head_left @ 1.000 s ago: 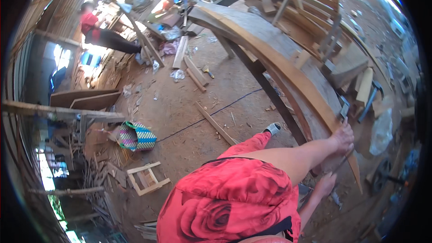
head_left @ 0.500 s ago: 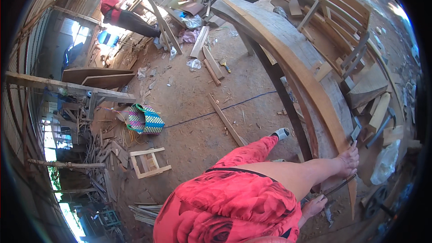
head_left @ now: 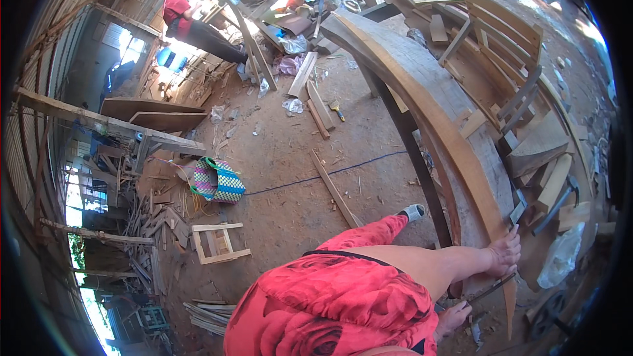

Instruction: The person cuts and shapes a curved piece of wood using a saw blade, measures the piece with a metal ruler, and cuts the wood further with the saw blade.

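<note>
My left hand (head_left: pixel 504 252), its arm bare, reaches across and grips the edge of a long curved brown plank (head_left: pixel 457 155) near its near end. Lower down, my right hand (head_left: pixel 453 318) is closed round the end of a long, dark, narrow tool (head_left: pixel 494 287), which looks like a file. The tool lies across the plank's tapered end, just below my left hand; whether it touches the wood I cannot tell. Underneath the plank is a grey, weathered wooden bench top (head_left: pixel 432 72). My red floral clothing hides part of the near ground.
Right of the bench lie a hammer (head_left: pixel 562 204), wood offcuts (head_left: pixel 555 181) and a clear plastic bag (head_left: pixel 560 255). A slatted wooden frame (head_left: pixel 504 23) stands beyond. On the dirt floor are a woven basket (head_left: pixel 216 179), a small wooden frame (head_left: pixel 221 244) and a dark cord (head_left: pixel 330 171). Another person (head_left: pixel 188 23) stands far left.
The whole view has shifted slightly, so most things sit a little lower. Both hands keep their holds, and the dark tool still lies across the plank's end.
</note>
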`<control>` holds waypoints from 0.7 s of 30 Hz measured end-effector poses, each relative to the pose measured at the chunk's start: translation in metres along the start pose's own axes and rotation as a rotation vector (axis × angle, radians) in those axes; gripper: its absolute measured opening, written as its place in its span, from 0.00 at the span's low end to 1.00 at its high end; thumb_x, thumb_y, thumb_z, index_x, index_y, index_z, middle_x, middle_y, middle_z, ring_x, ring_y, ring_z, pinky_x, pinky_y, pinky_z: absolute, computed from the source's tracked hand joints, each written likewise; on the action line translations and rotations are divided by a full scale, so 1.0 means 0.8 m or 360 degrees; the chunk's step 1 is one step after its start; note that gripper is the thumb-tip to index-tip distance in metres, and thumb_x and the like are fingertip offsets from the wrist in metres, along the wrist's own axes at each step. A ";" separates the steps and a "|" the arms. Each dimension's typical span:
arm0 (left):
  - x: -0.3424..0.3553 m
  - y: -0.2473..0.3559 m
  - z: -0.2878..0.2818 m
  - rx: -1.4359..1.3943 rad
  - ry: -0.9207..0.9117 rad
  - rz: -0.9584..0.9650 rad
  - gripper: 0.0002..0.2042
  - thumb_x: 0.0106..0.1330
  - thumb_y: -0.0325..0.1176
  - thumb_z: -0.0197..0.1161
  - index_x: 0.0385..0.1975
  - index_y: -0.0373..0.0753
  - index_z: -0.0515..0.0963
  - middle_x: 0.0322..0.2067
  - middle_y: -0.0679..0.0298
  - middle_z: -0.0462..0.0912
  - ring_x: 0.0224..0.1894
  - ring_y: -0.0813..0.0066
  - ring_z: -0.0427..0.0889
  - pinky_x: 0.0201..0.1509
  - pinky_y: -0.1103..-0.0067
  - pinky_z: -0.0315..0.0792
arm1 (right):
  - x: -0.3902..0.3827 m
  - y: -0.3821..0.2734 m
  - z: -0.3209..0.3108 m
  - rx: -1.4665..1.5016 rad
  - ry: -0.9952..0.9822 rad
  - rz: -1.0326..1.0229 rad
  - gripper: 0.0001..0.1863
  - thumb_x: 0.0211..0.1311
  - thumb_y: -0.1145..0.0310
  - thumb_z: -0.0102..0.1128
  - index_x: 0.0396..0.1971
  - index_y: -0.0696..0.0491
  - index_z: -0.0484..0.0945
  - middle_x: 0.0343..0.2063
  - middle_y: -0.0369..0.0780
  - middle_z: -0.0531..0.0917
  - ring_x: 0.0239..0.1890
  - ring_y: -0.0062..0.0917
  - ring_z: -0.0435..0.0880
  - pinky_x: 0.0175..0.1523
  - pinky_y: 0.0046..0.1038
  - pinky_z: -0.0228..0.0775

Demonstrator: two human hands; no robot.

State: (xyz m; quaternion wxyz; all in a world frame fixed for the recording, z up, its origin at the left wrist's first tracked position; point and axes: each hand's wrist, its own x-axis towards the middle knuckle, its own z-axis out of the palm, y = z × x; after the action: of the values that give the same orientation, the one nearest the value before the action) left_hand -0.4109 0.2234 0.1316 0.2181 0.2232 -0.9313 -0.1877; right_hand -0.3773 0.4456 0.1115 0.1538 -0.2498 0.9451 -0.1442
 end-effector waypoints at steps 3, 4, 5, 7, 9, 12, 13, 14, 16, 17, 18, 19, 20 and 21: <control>-0.001 -0.003 -0.002 -0.0039 0.0002 -0.0008 0.19 0.55 0.47 0.52 0.25 0.34 0.77 0.31 0.52 0.76 0.48 0.49 0.70 0.66 0.47 0.40 | -0.006 -0.014 -0.012 0.0008 0.0001 0.0006 0.20 0.68 0.57 0.40 0.32 0.62 0.69 0.25 0.56 0.77 0.28 0.53 0.75 0.31 0.46 0.63; -0.001 -0.002 -0.001 -0.0054 0.0003 -0.0011 0.19 0.55 0.47 0.52 0.25 0.34 0.77 0.31 0.52 0.76 0.48 0.50 0.70 0.66 0.47 0.40 | -0.008 -0.028 -0.019 0.0116 0.0002 0.0007 0.20 0.68 0.58 0.40 0.32 0.62 0.68 0.24 0.56 0.77 0.28 0.53 0.75 0.31 0.46 0.62; -0.002 0.000 -0.001 -0.0059 0.0001 -0.0004 0.19 0.55 0.47 0.52 0.25 0.34 0.77 0.31 0.52 0.76 0.48 0.50 0.70 0.66 0.47 0.40 | -0.010 -0.035 -0.025 0.0222 0.0010 0.0013 0.19 0.68 0.59 0.39 0.32 0.63 0.68 0.24 0.56 0.76 0.28 0.53 0.75 0.31 0.45 0.62; -0.003 0.002 0.001 0.0022 0.0067 0.0036 0.19 0.55 0.47 0.51 0.25 0.34 0.77 0.31 0.52 0.76 0.48 0.50 0.70 0.66 0.47 0.40 | -0.005 -0.019 -0.017 0.0165 -0.0065 0.0069 0.19 0.68 0.59 0.39 0.32 0.63 0.68 0.25 0.57 0.76 0.28 0.53 0.74 0.31 0.46 0.61; -0.002 0.001 -0.001 0.0021 0.0043 0.0029 0.19 0.55 0.47 0.52 0.25 0.34 0.77 0.31 0.52 0.76 0.48 0.49 0.70 0.66 0.47 0.40 | -0.006 -0.018 -0.017 0.0109 -0.0153 0.0122 0.19 0.68 0.60 0.39 0.32 0.63 0.67 0.25 0.58 0.76 0.29 0.54 0.74 0.32 0.46 0.60; -0.002 -0.001 0.003 0.0050 0.0041 0.0026 0.19 0.55 0.47 0.52 0.25 0.34 0.77 0.31 0.52 0.76 0.48 0.49 0.70 0.66 0.47 0.41 | -0.006 -0.047 -0.030 0.0230 -0.0011 0.0094 0.18 0.68 0.60 0.39 0.32 0.64 0.67 0.28 0.59 0.75 0.31 0.55 0.73 0.34 0.46 0.59; -0.002 0.001 0.007 0.0063 0.0052 0.0032 0.19 0.55 0.47 0.52 0.25 0.34 0.77 0.31 0.52 0.76 0.48 0.49 0.70 0.66 0.47 0.41 | -0.008 -0.048 -0.034 0.0271 -0.0038 0.0095 0.18 0.68 0.60 0.39 0.32 0.64 0.66 0.28 0.59 0.74 0.32 0.55 0.73 0.34 0.46 0.59; -0.002 0.001 0.004 0.0072 0.0051 0.0033 0.19 0.55 0.47 0.52 0.25 0.34 0.77 0.31 0.52 0.76 0.48 0.49 0.70 0.66 0.47 0.41 | -0.007 -0.049 -0.035 0.0320 -0.0074 0.0082 0.18 0.68 0.60 0.39 0.32 0.64 0.66 0.29 0.60 0.74 0.33 0.55 0.72 0.35 0.46 0.59; -0.001 -0.002 -0.001 0.0138 -0.0041 -0.0011 0.19 0.56 0.47 0.51 0.28 0.36 0.78 0.34 0.53 0.77 0.49 0.50 0.69 0.65 0.45 0.39 | -0.006 -0.049 -0.038 0.0316 -0.0056 0.0057 0.19 0.68 0.60 0.39 0.33 0.64 0.66 0.29 0.60 0.74 0.33 0.55 0.72 0.35 0.46 0.59; 0.000 0.000 -0.002 0.0136 -0.0045 -0.0003 0.19 0.56 0.47 0.51 0.28 0.36 0.78 0.34 0.53 0.77 0.49 0.50 0.69 0.65 0.45 0.39 | -0.006 -0.050 -0.037 0.0302 -0.0029 0.0050 0.19 0.68 0.60 0.39 0.33 0.64 0.67 0.30 0.60 0.74 0.32 0.55 0.72 0.36 0.46 0.59; 0.002 0.002 -0.003 0.0103 -0.0116 -0.0010 0.19 0.56 0.47 0.51 0.29 0.35 0.78 0.34 0.53 0.77 0.49 0.50 0.69 0.65 0.46 0.40 | -0.004 -0.043 -0.031 0.0304 -0.0025 0.0055 0.19 0.68 0.60 0.39 0.33 0.64 0.67 0.30 0.60 0.74 0.32 0.55 0.72 0.36 0.46 0.59; 0.004 0.002 -0.004 0.0069 -0.0187 -0.0018 0.19 0.56 0.47 0.50 0.29 0.35 0.78 0.34 0.53 0.77 0.50 0.50 0.69 0.66 0.47 0.41 | -0.002 -0.029 -0.022 0.0265 -0.0011 0.0047 0.19 0.68 0.60 0.39 0.33 0.64 0.67 0.30 0.59 0.74 0.33 0.55 0.72 0.36 0.46 0.60; 0.003 0.004 -0.003 0.0062 -0.0187 -0.0018 0.19 0.56 0.47 0.50 0.29 0.35 0.78 0.34 0.53 0.77 0.50 0.50 0.69 0.66 0.47 0.41 | -0.004 -0.030 -0.027 0.0218 0.0001 0.0036 0.19 0.68 0.60 0.39 0.33 0.64 0.67 0.30 0.59 0.74 0.33 0.55 0.72 0.36 0.46 0.60; 0.003 0.005 -0.002 0.0070 -0.0196 -0.0018 0.19 0.57 0.47 0.50 0.30 0.35 0.78 0.35 0.53 0.77 0.50 0.50 0.69 0.66 0.47 0.41 | -0.005 -0.034 -0.031 0.0210 0.0003 0.0040 0.19 0.68 0.60 0.39 0.33 0.64 0.67 0.30 0.59 0.74 0.33 0.55 0.72 0.36 0.46 0.60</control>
State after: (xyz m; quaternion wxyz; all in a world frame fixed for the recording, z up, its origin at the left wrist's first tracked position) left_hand -0.4132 0.2251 0.1352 0.1543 0.2211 -0.9457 -0.1818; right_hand -0.3714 0.4302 0.1449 0.1708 -0.2272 0.9367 -0.2044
